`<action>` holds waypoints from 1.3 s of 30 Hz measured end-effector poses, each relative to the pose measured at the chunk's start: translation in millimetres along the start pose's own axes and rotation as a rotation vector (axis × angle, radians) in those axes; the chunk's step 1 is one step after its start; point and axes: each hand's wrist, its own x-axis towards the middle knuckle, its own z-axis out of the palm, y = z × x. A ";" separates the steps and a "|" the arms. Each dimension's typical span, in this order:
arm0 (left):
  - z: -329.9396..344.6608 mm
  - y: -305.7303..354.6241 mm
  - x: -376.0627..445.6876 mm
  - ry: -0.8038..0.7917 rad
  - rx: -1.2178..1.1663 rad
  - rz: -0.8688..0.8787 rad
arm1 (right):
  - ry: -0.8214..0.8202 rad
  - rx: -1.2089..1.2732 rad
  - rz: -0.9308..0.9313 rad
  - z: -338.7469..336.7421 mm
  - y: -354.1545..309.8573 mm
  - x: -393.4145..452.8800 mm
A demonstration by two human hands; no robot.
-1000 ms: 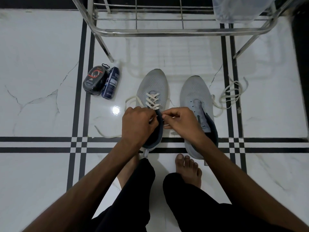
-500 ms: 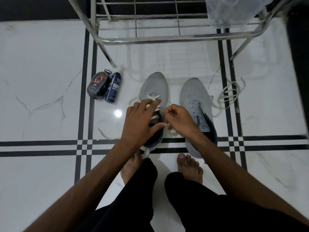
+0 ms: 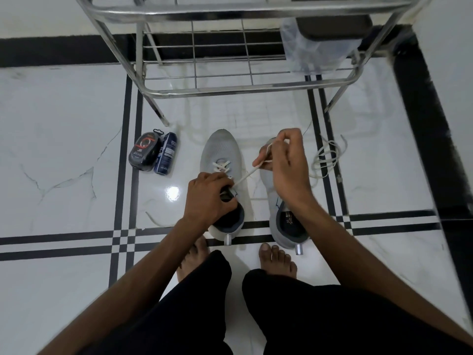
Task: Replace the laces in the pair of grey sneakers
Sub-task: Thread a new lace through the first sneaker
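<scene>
I am looking at two grey mesh sneakers standing side by side on the white tiled floor (image 3: 64,129), toes toward a steel rack (image 3: 230,11): the left sneaker (image 3: 221,149) is carrying a cream lace (image 3: 245,175) crossed through its lower eyelets, while the right sneaker (image 3: 286,226) is showing none, and one more lace (image 3: 327,160) is lying coiled just beside it. My left hand (image 3: 207,198) is curling its fingers closed on the left sneaker's tongue, and my right hand (image 3: 281,160) is pinching that cream lace taut above the right sneaker. Two dark shoe-care containers (image 3: 153,156) are lying on the floor, well left of the pair.
</scene>
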 end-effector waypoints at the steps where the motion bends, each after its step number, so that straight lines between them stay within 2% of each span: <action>1: 0.0 -0.7 -0.5 0.010 0.001 0.002 | 0.013 -0.003 -0.029 -2.2 -9.4 1.8; 6: -3.0 -0.9 1.9 0.003 0.108 0.023 | 0.079 -0.003 -0.084 -2.1 -45.8 7.5; 10: -3.8 -4.1 4.3 -0.043 0.107 0.021 | 0.107 0.011 -0.188 -0.3 -73.4 11.9; 13: -1.3 -5.0 3.3 -0.034 0.016 0.039 | 0.119 0.008 -0.254 -1.0 -88.4 15.3; 16: 1.6 -3.6 -2.0 -0.030 -0.120 -0.028 | 0.101 0.003 -0.259 -0.8 -95.4 13.4; 23: 5.3 -3.6 -2.1 -0.042 -0.062 -0.016 | 0.131 0.013 -0.319 -1.5 -104.4 9.0; 27: -4.2 -13.0 -6.1 -0.026 -0.234 -0.130 | 0.106 -0.023 -0.297 0.1 -101.2 9.2; 29: -15.9 -26.9 -7.9 -0.092 -0.245 -0.187 | 0.070 -0.055 -0.264 0.9 -99.9 10.2; 32: -46.0 -44.8 -12.8 -0.245 -0.165 -0.192 | 0.025 -0.066 -0.222 2.7 -103.4 11.2; 34: -72.3 -47.9 -15.5 -0.274 -0.098 -0.172 | -0.011 -0.057 -0.208 4.8 -110.8 11.0; 39: -135.2 -29.2 -14.2 -0.161 0.123 -0.060 | -0.139 -0.058 -0.234 16.2 -136.2 6.0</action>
